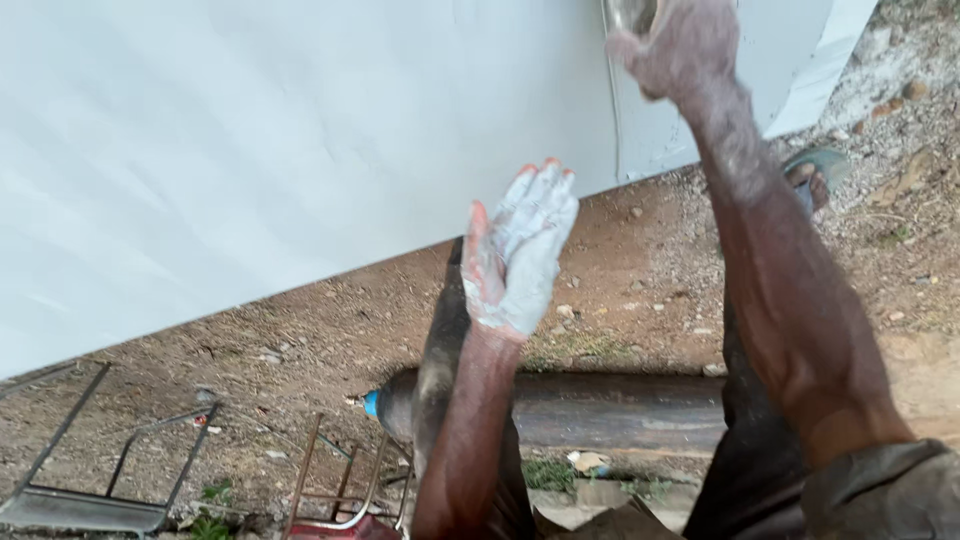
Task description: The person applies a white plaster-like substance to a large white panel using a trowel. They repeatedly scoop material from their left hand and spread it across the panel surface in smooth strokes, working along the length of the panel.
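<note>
My left hand (518,252) is raised palm up in front of a white wall (280,140), its fingers apart and its palm and fingers coated with white putty. My right hand (683,48) reaches up to the wall at the top edge of the view, dusted white, its fingers closed on a shiny metal blade (632,14) that is mostly cut off by the frame. The blade lies against the wall beside a vertical line in the white surface.
Bare dirt ground with pebbles (640,280) runs below the wall. A dark log or pipe (600,405) lies across under my arms. A metal frame (90,470) and a red-seated chair frame (345,500) stand at lower left. My foot in a sandal (815,175) is at right.
</note>
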